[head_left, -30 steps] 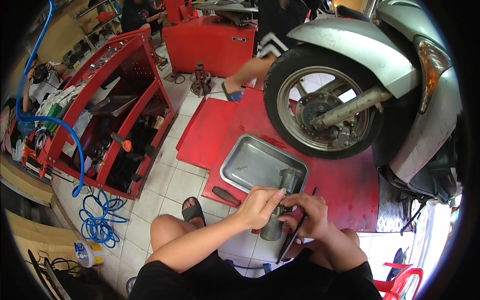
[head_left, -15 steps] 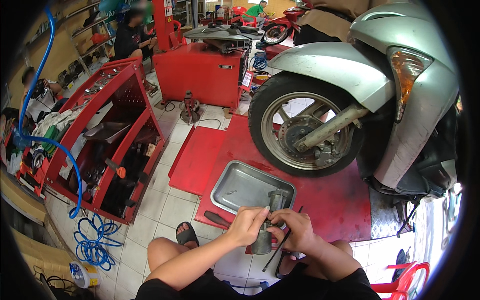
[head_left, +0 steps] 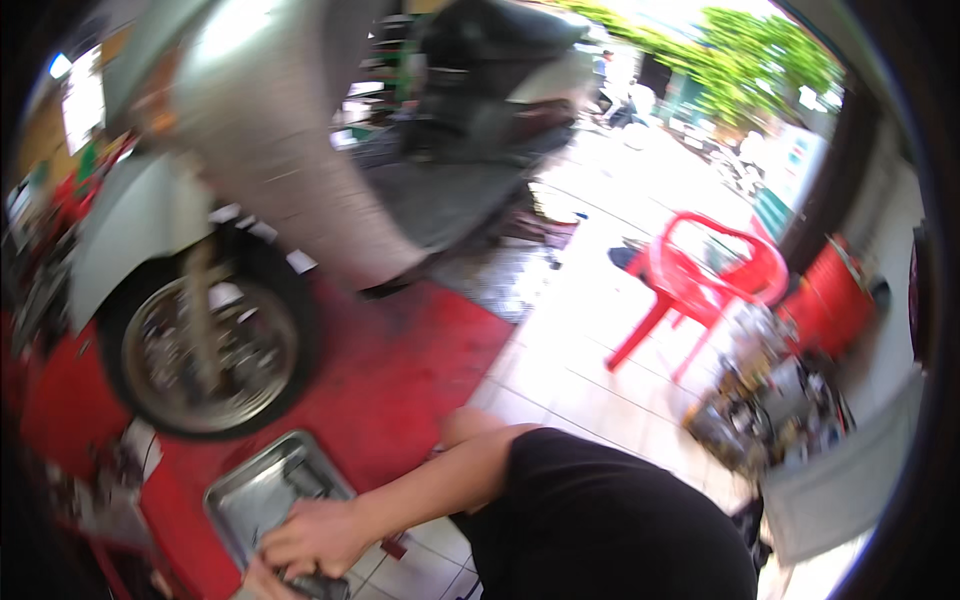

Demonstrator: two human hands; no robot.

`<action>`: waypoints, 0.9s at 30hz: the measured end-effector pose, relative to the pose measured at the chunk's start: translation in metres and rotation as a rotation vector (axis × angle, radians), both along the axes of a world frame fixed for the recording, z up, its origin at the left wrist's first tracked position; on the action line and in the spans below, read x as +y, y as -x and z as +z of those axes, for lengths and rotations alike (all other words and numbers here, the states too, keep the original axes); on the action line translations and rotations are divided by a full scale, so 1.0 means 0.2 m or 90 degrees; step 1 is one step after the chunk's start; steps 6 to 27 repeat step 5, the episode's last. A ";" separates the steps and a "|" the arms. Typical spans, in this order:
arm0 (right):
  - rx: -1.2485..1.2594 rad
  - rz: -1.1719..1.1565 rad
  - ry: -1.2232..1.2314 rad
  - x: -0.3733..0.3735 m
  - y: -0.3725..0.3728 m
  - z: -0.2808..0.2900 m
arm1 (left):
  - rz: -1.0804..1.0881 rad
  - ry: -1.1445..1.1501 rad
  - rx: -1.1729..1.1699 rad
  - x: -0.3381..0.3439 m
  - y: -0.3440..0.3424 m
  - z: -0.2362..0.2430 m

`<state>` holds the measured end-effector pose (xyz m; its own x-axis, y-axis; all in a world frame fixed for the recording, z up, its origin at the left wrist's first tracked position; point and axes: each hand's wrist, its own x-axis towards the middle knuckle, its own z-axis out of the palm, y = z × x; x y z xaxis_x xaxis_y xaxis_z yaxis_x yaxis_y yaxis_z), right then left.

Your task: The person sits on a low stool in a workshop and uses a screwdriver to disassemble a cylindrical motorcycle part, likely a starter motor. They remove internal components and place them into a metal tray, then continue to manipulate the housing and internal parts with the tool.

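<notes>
Low at the left, my right hand (head_left: 318, 538) has its fingers bent over a grey metal cylindrical part (head_left: 325, 588), whose dark end shows below the hand. My left hand (head_left: 266, 580) meets it at the lower edge; only some of its fingers show, closed at the same part. Motion blur smears both hands and hides the fine detail of their grip. Just beyond them lies a shallow metal tray (head_left: 222, 497) with a dark metal piece (head_left: 310, 484) in it.
A silver scooter (head_left: 270, 160) stands on a red platform (head_left: 400, 345), its front wheel (head_left: 210, 345) beyond the tray. To the right are a red plastic chair (head_left: 720, 270), a red bin (head_left: 830, 300) and a heap of bagged parts (head_left: 770, 410).
The view has swung to the right, so scooter, tray and hands now appear farther left. The chair and the bright doorway have come into fuller view. Both hands stay together at the metal part.
</notes>
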<state>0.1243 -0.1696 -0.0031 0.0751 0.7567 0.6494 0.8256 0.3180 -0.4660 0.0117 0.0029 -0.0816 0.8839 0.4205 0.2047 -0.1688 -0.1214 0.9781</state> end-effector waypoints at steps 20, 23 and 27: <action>-0.081 -0.066 0.009 -0.06 -0.01 0.01 | -0.009 -0.027 0.056 -0.10 -0.02 0.18; -0.081 -0.066 0.009 -0.06 -0.01 0.01 | -0.009 -0.027 0.056 -0.10 -0.02 0.18; -0.081 -0.066 0.009 -0.06 -0.01 0.01 | -0.009 -0.027 0.056 -0.10 -0.02 0.18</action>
